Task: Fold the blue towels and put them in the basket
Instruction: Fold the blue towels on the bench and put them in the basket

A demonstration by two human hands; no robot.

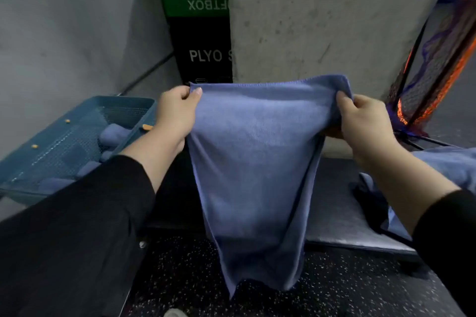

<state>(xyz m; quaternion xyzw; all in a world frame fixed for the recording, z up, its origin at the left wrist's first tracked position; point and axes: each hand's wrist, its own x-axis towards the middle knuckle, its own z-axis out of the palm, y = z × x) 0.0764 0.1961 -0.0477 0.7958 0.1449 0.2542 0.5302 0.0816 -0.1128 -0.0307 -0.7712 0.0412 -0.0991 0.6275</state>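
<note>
Okay, the blue microfibre towel (255, 162) hangs in the air in front of me, stretched between both hands along its top hem and tapering down to a loose point near the speckled black rubber floor (334, 291). My left hand (176, 110) pinches the top left corner, thumb over the front of the cloth and fingers curled behind. My right hand (360, 117) grips the top right corner with the cloth bunched up under its fingers. Both arms wear black sleeves (77, 226). To the left, the teal plastic mesh basket (51, 136) sits tilted on the floor with several rolled or folded blue towels (113, 134) already inside it; a few small orange spots show on its rim. To the right, more loose blue towels (450, 165) lie in a heap on a grey padded mat (340, 213), well apart from the basket. Behind the held towel stand a grey concrete pillar (322, 15) and a stack of green and black boxes marked PLYO (198, 20). At far right there is an orange and dark net on a black frame (432, 72).
</note>
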